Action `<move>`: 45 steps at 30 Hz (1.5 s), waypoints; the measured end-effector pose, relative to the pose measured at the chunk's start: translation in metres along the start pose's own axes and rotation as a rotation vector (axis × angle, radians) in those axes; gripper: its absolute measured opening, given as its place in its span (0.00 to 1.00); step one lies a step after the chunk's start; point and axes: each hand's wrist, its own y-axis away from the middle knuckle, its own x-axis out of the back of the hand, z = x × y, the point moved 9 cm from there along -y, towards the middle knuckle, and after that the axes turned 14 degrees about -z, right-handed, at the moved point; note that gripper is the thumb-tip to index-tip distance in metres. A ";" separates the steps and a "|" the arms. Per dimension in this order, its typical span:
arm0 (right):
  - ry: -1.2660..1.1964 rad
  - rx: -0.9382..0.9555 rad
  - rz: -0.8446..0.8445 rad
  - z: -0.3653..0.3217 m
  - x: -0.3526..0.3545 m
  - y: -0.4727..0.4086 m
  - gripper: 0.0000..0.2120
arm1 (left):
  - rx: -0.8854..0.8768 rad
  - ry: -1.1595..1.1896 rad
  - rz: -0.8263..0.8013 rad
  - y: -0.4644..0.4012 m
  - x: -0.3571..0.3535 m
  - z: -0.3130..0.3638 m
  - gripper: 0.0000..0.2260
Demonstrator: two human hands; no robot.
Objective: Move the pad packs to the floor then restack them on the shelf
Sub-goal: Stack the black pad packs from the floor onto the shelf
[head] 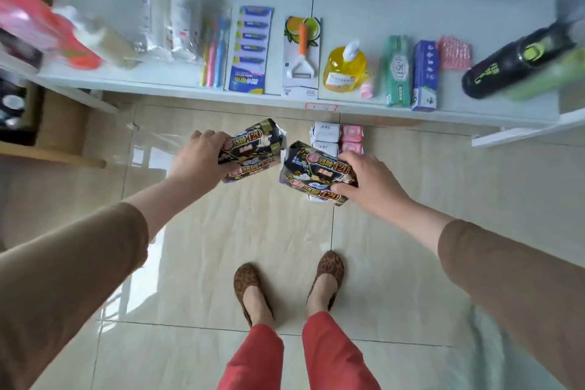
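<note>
While both arms reach out over the tiled floor (221,247), each hand grasps black pad packs. Left hand (198,157): fingers curled over the end of two stacked black packs (253,149), held in the air, tilted. Right hand (368,180): fingers and thumb wrapped round another two black packs (311,172), also off the floor, just beside the left pair without clearly touching. Behind the right-hand pair, white packs (326,138) and pink packs (352,139) lie on the floor close to the shelf's front edge. White shelf (395,19) above: toothbrushes (215,54), peeler on card (302,57), yellow bottle (345,68), green box (397,71), black bottle (516,62) near right end. Leopard-print shoes (289,283) below.
</note>
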 end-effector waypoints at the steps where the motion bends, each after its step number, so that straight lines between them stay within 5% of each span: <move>1: -0.015 0.001 0.002 -0.014 0.029 0.021 0.24 | -0.024 0.004 0.011 0.024 0.029 0.013 0.20; 10: -0.002 0.066 0.172 -0.145 0.260 0.194 0.25 | -0.218 0.014 0.185 0.210 0.261 0.114 0.21; 17: 0.028 0.132 0.290 -0.173 0.378 0.244 0.23 | -0.318 -0.083 0.316 0.241 0.376 0.190 0.23; 30: 0.087 0.133 0.376 -0.160 0.545 0.187 0.23 | -0.360 -0.273 0.444 0.132 0.518 0.288 0.19; 45: -0.012 0.034 0.407 -0.184 0.596 0.059 0.21 | -0.310 -0.619 0.432 -0.077 0.646 0.298 0.23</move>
